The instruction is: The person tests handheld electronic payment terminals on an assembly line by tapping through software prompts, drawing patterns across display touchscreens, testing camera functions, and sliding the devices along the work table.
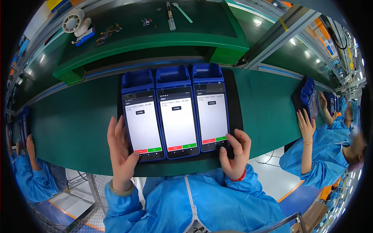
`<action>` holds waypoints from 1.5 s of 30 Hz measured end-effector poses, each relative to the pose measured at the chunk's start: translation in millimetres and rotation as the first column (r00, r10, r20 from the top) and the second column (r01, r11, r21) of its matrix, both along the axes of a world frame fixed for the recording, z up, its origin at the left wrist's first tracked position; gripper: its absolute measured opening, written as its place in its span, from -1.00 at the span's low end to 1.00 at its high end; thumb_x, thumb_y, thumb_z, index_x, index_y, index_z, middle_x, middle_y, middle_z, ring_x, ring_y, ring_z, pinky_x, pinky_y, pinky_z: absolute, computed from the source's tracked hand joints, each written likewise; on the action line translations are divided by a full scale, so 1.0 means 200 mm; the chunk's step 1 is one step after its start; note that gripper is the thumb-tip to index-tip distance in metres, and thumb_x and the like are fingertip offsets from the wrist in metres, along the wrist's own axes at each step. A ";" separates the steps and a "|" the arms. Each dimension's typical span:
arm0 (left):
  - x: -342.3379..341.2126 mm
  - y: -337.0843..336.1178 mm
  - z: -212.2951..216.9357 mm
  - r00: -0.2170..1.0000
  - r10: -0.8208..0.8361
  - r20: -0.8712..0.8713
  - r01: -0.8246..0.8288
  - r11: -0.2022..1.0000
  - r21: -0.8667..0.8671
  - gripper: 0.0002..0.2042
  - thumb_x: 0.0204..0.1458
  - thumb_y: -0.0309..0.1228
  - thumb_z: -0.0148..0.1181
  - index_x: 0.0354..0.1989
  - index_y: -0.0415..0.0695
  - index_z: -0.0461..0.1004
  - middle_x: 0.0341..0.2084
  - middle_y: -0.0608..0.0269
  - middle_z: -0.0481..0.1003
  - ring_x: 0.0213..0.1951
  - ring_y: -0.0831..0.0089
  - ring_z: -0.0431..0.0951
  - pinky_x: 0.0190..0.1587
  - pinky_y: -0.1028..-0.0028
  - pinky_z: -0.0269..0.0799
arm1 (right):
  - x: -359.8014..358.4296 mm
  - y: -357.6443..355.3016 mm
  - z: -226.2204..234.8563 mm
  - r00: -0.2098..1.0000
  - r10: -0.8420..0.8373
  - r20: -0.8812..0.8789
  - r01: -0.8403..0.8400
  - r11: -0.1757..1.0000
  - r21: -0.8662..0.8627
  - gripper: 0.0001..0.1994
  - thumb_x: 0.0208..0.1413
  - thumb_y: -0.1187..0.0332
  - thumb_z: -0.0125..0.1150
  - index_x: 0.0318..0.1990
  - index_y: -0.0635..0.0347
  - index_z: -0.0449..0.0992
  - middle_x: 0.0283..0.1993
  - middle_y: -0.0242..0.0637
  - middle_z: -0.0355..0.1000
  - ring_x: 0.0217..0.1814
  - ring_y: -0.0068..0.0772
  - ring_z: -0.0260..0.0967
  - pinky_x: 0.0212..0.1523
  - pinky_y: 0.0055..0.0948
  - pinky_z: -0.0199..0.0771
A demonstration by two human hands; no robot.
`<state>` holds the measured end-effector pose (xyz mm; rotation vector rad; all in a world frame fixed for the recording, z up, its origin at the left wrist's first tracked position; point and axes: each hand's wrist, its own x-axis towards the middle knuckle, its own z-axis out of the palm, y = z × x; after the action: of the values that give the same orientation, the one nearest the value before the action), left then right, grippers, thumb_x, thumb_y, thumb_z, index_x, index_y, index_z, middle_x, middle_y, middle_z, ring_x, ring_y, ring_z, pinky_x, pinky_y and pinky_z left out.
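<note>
Three blue handheld payment terminals stand in a row before me: a left terminal (144, 124), a middle terminal (178, 128) and a right terminal (212, 116). Each has a lit white screen with a small dark button and a red and a green button at the bottom; a blue hollow housing tops each one. My left hand (122, 155) is open at the left terminal's side, its thumb over the lower left of the screen. At the right terminal, my right hand (235, 155) is open with bent fingers, a fingertip at the green button and the thumb by the lower corner.
Under the terminals lies a black mat (236, 101) on the green bench (268, 105). A raised green shelf (151, 46) behind holds a small white fan (74, 21), a blue battery pack (83, 37), a pen-like tool (171, 17) and small parts. Co-workers in blue sit at right (322, 143) and left (35, 174).
</note>
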<state>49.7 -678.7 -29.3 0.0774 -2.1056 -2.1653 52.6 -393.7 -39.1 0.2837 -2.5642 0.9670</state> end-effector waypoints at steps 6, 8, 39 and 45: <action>-0.02 0.01 -0.01 1.000 -0.005 0.003 0.005 0.999 -0.041 -0.10 -0.37 -0.56 -0.05 0.32 -0.12 -0.23 0.26 -0.17 -0.05 0.29 0.07 -0.01 0.29 0.21 -0.14 | -0.02 -0.01 0.01 0.991 0.070 0.112 -0.056 0.990 -0.129 -0.52 -0.15 0.55 0.19 0.02 0.38 0.28 0.05 0.08 0.23 0.04 -0.05 0.29 0.03 -0.34 0.32; -0.01 0.00 -0.01 1.000 -0.009 -0.004 0.009 0.999 -0.036 -0.10 -0.36 -0.53 -0.03 0.32 -0.12 -0.23 0.26 -0.16 -0.05 0.29 0.08 0.00 0.29 0.21 -0.14 | -0.01 0.00 0.00 0.990 0.081 0.119 -0.062 0.985 -0.162 -0.51 -0.15 0.56 0.19 0.03 0.39 0.26 0.06 0.09 0.23 0.04 -0.05 0.30 0.04 -0.34 0.32; 0.01 0.02 -0.07 0.994 -0.018 -0.108 -0.007 0.974 -0.225 -0.17 -0.25 -0.64 -0.07 0.31 -0.27 -0.29 0.25 -0.20 -0.07 0.26 0.10 0.08 0.22 0.28 0.10 | -0.05 -0.24 0.11 0.959 0.284 -0.004 -0.263 0.890 0.371 -0.68 -0.22 0.25 0.29 -0.20 -0.07 0.57 0.00 -0.19 0.32 -0.04 -0.25 0.18 0.00 -0.29 0.06; 0.01 0.06 -0.07 0.997 0.022 -0.075 -0.047 0.934 -0.354 -0.13 -0.22 -0.58 0.15 0.29 -0.32 -0.26 0.23 -0.24 -0.05 0.25 0.04 0.08 0.21 0.25 0.11 | -0.03 -0.09 0.10 0.983 0.174 -0.066 -0.156 0.962 0.222 -0.66 -0.28 0.39 0.28 -0.20 0.04 0.57 -0.01 -0.13 0.30 -0.06 -0.17 0.15 -0.08 -0.33 0.23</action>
<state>52.4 -666.3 -43.8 0.0043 -2.3943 -1.7059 47.0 -412.6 -20.0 0.5949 -2.6006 0.7122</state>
